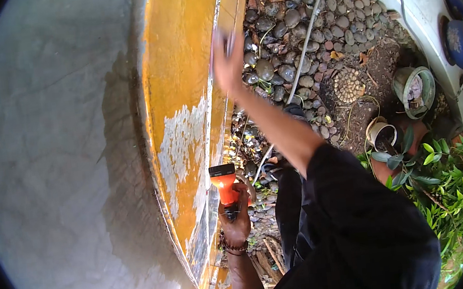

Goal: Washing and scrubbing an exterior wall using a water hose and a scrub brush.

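My left hand (236, 217), with a beaded bracelet at its wrist, is closed around an orange hand tool (224, 186). The tool has a wide, flat black head pointing away from me; its exact kind is unclear. Beside it runs a yellow painted ledge (179, 48), its paint flaked down to a whitish layer in patches (183, 144). Farther along, my bare right arm reaches over to the ledge's outer edge. My right hand (227, 66) is blurred there, so its fingers and anything in them cannot be made out.
Left of the ledge lies a grey surface (55, 135) with a darker damp-looking patch. Rounded stones (292, 19) cover the ground at right, crossed by a pale hose or pipe (308, 37). Pots (415, 91) and leafy plants (451, 195) stand by a white wall (425, 0).
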{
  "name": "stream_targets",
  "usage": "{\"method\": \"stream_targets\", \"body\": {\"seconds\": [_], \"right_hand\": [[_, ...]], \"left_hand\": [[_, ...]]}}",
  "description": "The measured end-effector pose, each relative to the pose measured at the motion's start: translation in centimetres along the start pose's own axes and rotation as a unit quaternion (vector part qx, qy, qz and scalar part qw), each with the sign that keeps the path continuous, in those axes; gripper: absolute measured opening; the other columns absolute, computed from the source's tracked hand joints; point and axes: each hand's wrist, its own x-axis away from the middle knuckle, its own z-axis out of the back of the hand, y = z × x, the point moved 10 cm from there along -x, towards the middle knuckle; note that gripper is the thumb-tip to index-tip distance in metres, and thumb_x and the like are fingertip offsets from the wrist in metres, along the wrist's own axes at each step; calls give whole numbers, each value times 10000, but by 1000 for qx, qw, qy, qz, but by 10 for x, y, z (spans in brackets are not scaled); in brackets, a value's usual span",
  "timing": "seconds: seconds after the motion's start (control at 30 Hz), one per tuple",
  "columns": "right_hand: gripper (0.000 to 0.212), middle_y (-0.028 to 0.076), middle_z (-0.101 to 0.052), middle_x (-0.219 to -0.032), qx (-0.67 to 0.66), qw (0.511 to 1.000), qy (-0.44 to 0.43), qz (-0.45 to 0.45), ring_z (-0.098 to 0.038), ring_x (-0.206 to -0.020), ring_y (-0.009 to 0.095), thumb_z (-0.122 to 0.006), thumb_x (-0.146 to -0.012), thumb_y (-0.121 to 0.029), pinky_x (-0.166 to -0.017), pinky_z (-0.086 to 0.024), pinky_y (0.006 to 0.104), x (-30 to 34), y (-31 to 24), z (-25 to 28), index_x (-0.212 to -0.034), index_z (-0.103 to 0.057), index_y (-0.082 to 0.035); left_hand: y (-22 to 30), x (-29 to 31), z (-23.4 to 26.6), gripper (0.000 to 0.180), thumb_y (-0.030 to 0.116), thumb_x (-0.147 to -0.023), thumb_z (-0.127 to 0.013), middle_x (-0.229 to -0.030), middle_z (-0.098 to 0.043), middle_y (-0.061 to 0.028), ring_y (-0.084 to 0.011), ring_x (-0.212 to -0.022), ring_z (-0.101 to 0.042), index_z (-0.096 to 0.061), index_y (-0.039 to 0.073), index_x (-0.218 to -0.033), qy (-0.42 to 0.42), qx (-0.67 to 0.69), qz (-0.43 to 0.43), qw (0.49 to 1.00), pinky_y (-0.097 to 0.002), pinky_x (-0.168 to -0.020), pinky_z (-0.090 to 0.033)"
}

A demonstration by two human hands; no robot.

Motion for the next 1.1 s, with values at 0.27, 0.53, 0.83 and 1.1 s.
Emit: {"method": "stream_targets", "body": {"seconds": [0.27, 0.53, 0.83, 1.1], "right_hand": [[294, 91, -646, -844, 22, 994, 6, 106, -653, -739, 189, -674, -970, -248, -628, -519, 372, -108, -47, -3, -1129, -507, -66], [253, 18, -559, -858, -91, 985, -96, -113, -532, -605, 79, -538, -1073, -250, -455, -418, 253, 42, -19, -8, -1228, -452, -70], [312, 99, -634, -802, 123, 961, 143, 201, -646, -708, 205, -631, -995, -282, -619, -517, 390, -147, -50, 0, -1147, -500, -42], [349, 93, -558, -1073, 24, 981, -120, -150, -591, -1006, 177, -583, -1046, -230, -877, -508, 373, 172, -4, 13, -1296, -414, -55]], "left_hand": [[-12, -20, -16, 172, 43, -1002, -647, -1030, -685, -19, -95, -926, -629, -653, 28, -1174, 42, 70, 58, 995, -275, -821, -505], [24, -5, -23, 184, -3, -985, -645, -1008, -655, -16, -101, -909, -601, -638, 16, -1168, 5, 23, -5, 1000, -263, -805, -481], [-18, 6, -17, 198, -2, -985, -654, -1086, -691, -30, -129, -997, -644, -637, 22, -1180, 35, 123, 46, 991, -296, -898, -500], [7, 5, -14, 153, 77, -998, -663, -998, -662, 7, -82, -887, -584, -648, 39, -1146, 42, 80, 85, 992, -267, -793, -482]]}}
